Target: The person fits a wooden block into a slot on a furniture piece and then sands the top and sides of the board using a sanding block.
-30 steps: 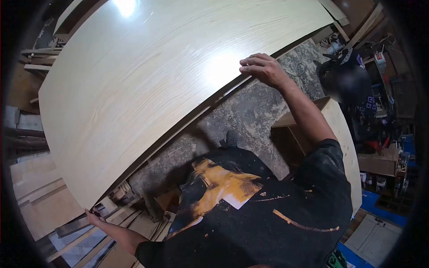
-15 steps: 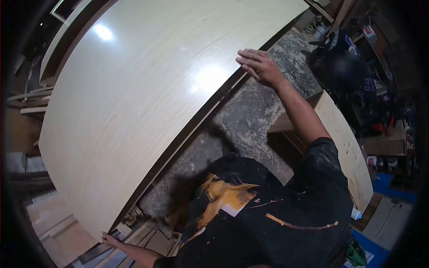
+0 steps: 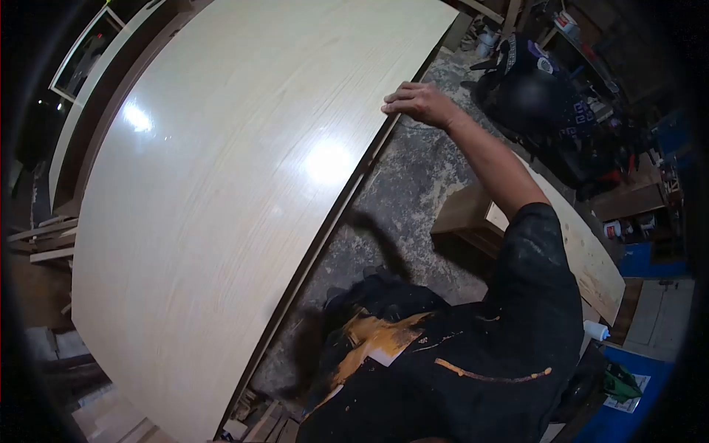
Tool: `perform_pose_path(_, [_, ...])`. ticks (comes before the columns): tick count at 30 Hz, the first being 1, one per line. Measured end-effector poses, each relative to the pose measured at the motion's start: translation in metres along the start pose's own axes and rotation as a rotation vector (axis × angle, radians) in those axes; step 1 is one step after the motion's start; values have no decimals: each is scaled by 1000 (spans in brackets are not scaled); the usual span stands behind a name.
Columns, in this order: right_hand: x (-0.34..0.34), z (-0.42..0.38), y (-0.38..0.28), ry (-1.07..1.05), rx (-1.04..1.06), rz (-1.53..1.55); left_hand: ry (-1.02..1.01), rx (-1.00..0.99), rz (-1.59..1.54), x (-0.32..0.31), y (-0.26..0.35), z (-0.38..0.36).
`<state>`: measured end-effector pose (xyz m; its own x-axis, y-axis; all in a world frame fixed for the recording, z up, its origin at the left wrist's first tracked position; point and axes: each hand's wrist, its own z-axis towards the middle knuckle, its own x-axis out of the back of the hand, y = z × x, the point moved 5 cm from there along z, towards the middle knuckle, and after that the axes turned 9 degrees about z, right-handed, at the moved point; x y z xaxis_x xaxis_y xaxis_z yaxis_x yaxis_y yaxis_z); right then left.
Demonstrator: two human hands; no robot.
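Note:
A large pale wood panel (image 3: 214,199) with visible grain and bright reflected light fills the left and middle of the view. Its long near edge runs diagonally from the upper right to the bottom. On the upper part of that edge my right hand (image 3: 417,102) is closed, fingers curled over the rim and the arm stretched out. The thumb is mostly hidden. My left hand lies outside the picture, past the bottom edge.
Behind my right arm stands a wooden box-like piece (image 3: 465,214) on the stained concrete floor (image 3: 406,177). Loose boards (image 3: 118,421) lie at lower left. A white bottle (image 3: 595,330) is at right. Dark, cluttered items, including a motorbike-like shape (image 3: 532,96), stand at upper right.
The view has shifted, and my left hand, earlier at the panel's lower corner, has dropped out of frame. My right hand's fingers are now bent more closely over the panel's edge.

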<state>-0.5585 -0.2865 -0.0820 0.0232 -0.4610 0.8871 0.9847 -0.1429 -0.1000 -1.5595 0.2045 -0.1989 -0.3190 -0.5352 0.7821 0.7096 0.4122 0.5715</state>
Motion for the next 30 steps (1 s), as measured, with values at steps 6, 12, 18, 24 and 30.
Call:
perform_pose_path(6, [6,-11,41,57,-72,-37,50,12,16,2,2,-41])
perform_pose_path(12, [20,-28,150,87,-82,-160,152,44,40,41,5,-141])
perform_pose_path(18, [20,-20,178,66,234,-12,232,80,48,56,37,-280])
perform_pose_path(24, [18,-27,197,81,287,181,297,40,30,66,92,-345])
perform_pose_path(30, [27,-51,257,234,53,197,401,-5,16,98,139,-378])
